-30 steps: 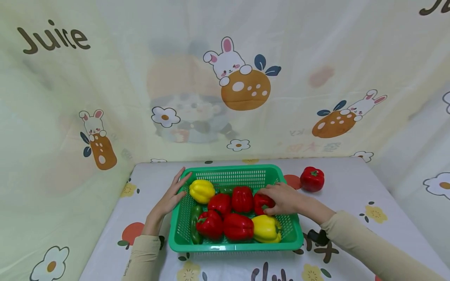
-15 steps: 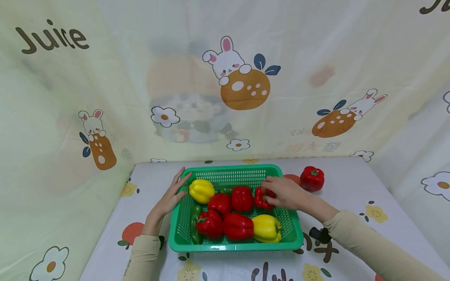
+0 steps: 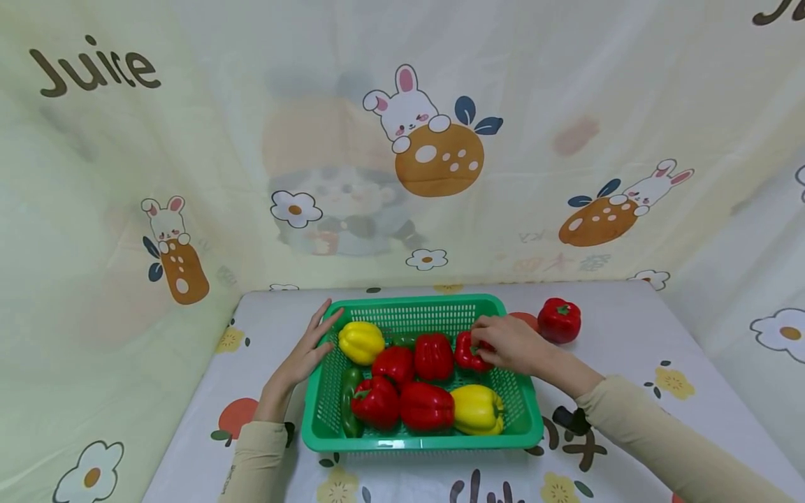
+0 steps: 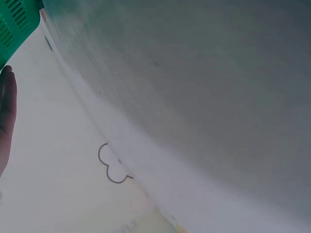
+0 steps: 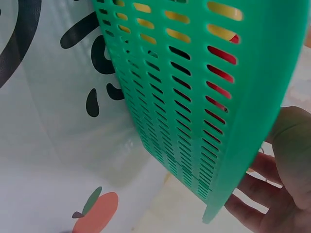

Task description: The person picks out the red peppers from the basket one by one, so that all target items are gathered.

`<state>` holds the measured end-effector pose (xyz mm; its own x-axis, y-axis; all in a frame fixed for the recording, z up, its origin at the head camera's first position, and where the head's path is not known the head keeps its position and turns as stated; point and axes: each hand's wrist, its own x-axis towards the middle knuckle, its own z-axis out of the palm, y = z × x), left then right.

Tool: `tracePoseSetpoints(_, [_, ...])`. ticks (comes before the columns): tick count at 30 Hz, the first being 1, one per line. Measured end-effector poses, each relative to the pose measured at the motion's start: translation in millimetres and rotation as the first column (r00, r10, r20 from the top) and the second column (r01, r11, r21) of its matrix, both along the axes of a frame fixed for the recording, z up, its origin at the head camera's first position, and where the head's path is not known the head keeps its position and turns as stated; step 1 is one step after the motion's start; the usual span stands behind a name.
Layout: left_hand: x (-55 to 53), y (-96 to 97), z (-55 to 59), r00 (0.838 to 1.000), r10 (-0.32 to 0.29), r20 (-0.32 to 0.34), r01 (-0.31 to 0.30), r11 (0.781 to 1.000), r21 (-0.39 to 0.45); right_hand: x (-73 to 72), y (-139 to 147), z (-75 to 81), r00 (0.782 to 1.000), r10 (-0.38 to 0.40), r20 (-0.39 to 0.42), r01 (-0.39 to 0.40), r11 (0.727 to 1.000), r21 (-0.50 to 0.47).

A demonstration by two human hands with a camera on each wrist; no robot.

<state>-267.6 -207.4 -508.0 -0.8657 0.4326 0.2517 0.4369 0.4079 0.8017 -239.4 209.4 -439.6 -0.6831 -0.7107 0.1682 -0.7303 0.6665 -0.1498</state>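
Observation:
A green plastic basket (image 3: 420,443) holds red and yellow bell peppers and green cucumbers. My left hand (image 3: 303,358) lies along the basket's left rim with straight fingers; in the left wrist view only part of that hand (image 4: 7,111) shows by the basket's corner. Reaching over the right rim, my right hand (image 3: 511,344) grips a red bell pepper (image 3: 464,352) inside the basket at the back right. From the right wrist, the basket wall (image 5: 204,116) covers the pepper, and the curled fingers show beyond the rim.
Another red bell pepper (image 3: 559,321) stands on the tablecloth right of the basket. Yellow peppers lie at the basket's back left (image 3: 361,342) and front right (image 3: 476,409). A cucumber (image 3: 351,402) lies along the left wall. A printed curtain (image 3: 528,84) hangs behind the table.
My right hand has shifted slightly back, and the red bell pepper under it has moved a little toward the basket's rear and turned. My left hand stays at the left rim.

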Motion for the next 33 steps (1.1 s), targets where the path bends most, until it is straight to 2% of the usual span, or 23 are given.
tracePoseSetpoints(8, [0.9,1.1,0.6,1.000,-0.002,-0.008,0.002,1.000,0.001,0.7,2.7,2.7,1.000,-0.018,-0.003,0.018,0.999,-0.052])
tracePoseSetpoints(14, [0.4,1.7,-0.5,1.000,-0.008,-0.030,0.008,1.000,0.007,2.2,6.6,9.4,0.995,-0.073,0.064,0.079,0.992,-0.099])
tracePoseSetpoints(23, [1.5,2.2,0.3,1.000,0.000,-0.023,0.000,1.000,-0.004,0.4,18.0,22.0,0.986,-0.090,0.140,0.120,0.968,-0.222])
tracePoseSetpoints(30, [23.2,12.7,39.4,1.000,-0.015,0.018,0.015,1.000,0.006,-0.5,31.1,31.4,0.977,-0.095,0.190,0.156,0.927,-0.341])
tracePoseSetpoints(33, [24.8,12.9,40.9,1.000,-0.017,0.009,0.017,1.000,0.005,-0.3,36.6,37.1,0.978,-0.086,0.192,0.154,0.913,-0.379])
